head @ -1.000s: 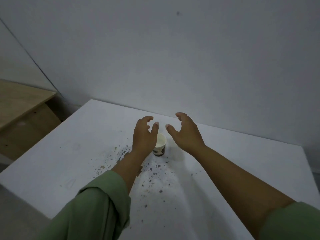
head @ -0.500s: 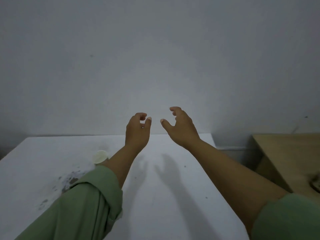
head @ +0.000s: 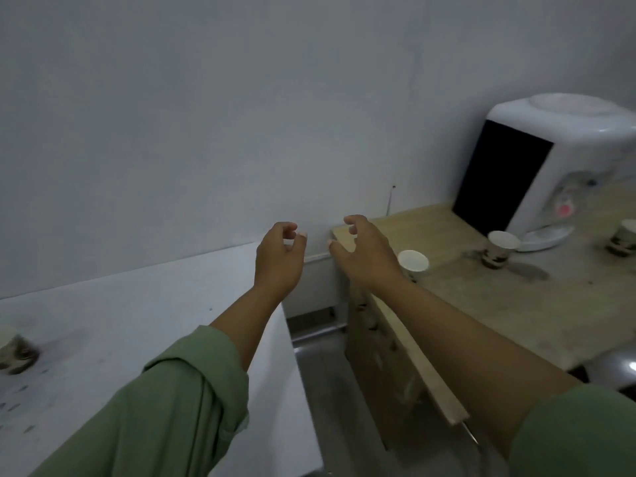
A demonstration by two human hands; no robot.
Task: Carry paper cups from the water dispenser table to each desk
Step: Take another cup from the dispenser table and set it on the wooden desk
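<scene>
My left hand (head: 278, 259) and my right hand (head: 364, 256) hang in the air side by side, fingers curled apart, holding nothing. The left one is over the far right corner of the white desk (head: 137, 321). The right one is over the near left corner of the wooden table (head: 516, 304). One paper cup (head: 13, 349) stands on the white desk at the far left edge of view. On the wooden table stand three paper cups: one (head: 413, 261) just right of my right hand, one (head: 500, 247) by the water dispenser (head: 550, 163), one (head: 624, 237) at the right edge.
A narrow gap with grey floor (head: 330, 390) separates the white desk from the wooden table. A plain grey wall (head: 241, 115) runs behind both. A shiny dark rounded object (head: 616, 366) shows at the table's near right edge.
The view has swung right: the cup on the white desk has slid to the far left edge, and the wooden table with the dispenser and cups has come into view. Both hands stay empty.
</scene>
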